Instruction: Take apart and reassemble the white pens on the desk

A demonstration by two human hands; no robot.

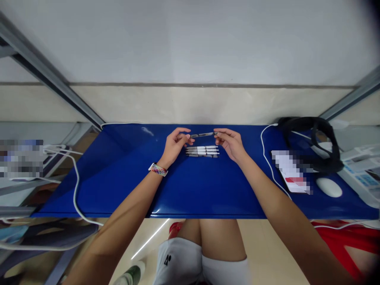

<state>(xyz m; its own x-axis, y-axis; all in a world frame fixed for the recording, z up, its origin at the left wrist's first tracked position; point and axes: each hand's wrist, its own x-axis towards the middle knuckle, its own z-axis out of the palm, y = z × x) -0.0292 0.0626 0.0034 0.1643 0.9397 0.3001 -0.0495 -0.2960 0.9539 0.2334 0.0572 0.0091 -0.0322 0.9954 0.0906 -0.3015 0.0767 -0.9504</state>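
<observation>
The left hand (174, 145) is pinching the nine-o'clock end of a pen (203, 135), the right hand (233, 145) its three-o'clock end; toward six o'clock, other pens (206, 150) are lying on the bench (190, 186).

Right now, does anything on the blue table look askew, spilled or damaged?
Nothing stands out: the row of pens lies roughly parallel, another pen is held between left hand and right hand, and no spill or damage shows.

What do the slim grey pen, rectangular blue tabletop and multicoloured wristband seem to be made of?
Slim grey pen: likely plastic, from its contrasting sections; finish too small to judge.
Rectangular blue tabletop: glossy, given bright reflections near its front edge; perhaps laminate or coated metal.
Multicoloured wristband: perhaps woven fabric, from its fine streaks.
</observation>
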